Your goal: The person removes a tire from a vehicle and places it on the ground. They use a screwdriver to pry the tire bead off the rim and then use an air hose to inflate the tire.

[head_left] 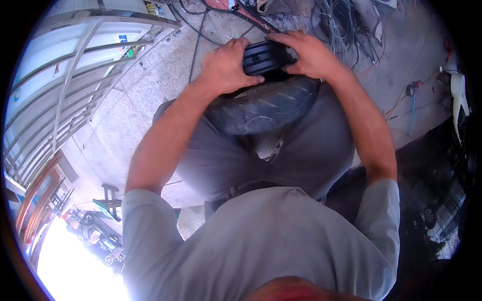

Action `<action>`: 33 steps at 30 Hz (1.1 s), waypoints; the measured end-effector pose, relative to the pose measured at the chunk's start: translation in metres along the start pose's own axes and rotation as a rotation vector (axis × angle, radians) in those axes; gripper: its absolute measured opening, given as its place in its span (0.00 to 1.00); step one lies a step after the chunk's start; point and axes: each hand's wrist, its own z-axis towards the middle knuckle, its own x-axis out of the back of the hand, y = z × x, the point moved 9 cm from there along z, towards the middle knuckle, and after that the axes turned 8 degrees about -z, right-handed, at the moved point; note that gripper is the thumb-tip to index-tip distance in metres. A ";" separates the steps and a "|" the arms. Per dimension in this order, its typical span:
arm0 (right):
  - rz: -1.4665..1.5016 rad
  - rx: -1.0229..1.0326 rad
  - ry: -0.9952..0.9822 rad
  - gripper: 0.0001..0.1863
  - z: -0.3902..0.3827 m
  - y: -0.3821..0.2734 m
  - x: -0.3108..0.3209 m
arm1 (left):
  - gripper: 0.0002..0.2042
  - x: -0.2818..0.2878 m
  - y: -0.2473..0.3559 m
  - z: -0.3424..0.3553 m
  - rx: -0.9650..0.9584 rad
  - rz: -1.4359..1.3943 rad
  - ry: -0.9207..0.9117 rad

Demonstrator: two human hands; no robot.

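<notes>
Gripping a glossy black ribbed cylindrical part [266, 54], probably a wheel rim seen edge-on, up in front of the knees and just beyond a dull black rubber tyre [263, 108] with slanted tread grooves. Holding from both ends: left hand [225, 66] at the left end, fingers over the far edge, thumb along the near edge; right hand [311, 52] at the right end, fingers reaching across the far side, thumb on the near side. Fingers parted from thumbs on both hands, pinching the part between. Can't tell whether resting on the tyre or just clear of it; overlapped in view. To do this well: load both hands evenly, don't let one end sag. Brace the tyre lightly with the grey cloth trouser legs [321, 133], right alongside. Turn in small increments, regripping one hand at a time. Use the small round hole [256, 58] in the ribbed face as a reference mark for rotation. Watch thumb placement: likely pinch point along the near edge, right by the tyre. Expect a slick surface, so grip by the edges rather than the smooth face. Avoid dropping onto the grey concrete floor [133, 113]; probably chips the finish. Stay clear of the tangled dark cables [346, 30] beyond the right hand.
</notes>
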 end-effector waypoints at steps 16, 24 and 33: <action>0.044 -0.015 -0.067 0.43 0.021 0.022 0.010 | 0.37 0.002 -0.015 0.034 -0.041 -0.070 -0.031; 0.020 0.000 0.045 0.36 0.006 0.022 0.007 | 0.30 -0.010 -0.006 0.060 0.025 -0.017 -0.100; 0.089 -0.114 0.001 0.36 -0.010 0.020 -0.010 | 0.28 -0.019 0.002 0.041 -0.014 0.098 0.075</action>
